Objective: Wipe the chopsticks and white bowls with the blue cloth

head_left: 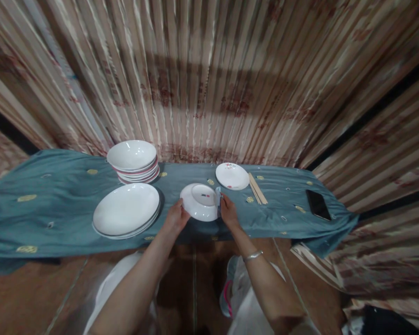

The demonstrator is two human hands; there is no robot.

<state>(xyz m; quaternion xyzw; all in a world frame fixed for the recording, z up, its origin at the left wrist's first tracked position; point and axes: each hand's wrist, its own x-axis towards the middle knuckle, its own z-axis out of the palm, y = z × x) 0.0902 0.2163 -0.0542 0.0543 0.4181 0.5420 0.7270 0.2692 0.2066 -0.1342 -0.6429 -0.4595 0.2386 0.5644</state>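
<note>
A small white plate (199, 209) is held up over the front part of the table, its underside with foot ring and a small printed mark facing me. My left hand (177, 215) grips its lower left rim. At the right rim, my right hand (227, 210) is closed on a light blue cloth (218, 196), which touches the plate. Just behind lies another small white plate (232, 177) with red floral marks, and beside it some wooden chopsticks (257, 189).
Several large oval plates (126, 209) are stacked at the left, with a stack of white bowls (132, 156) behind them. A black phone (317, 204) lies at the right end of the table's blue-green cloth (66, 204). Pleated curtains (209, 93) hang behind.
</note>
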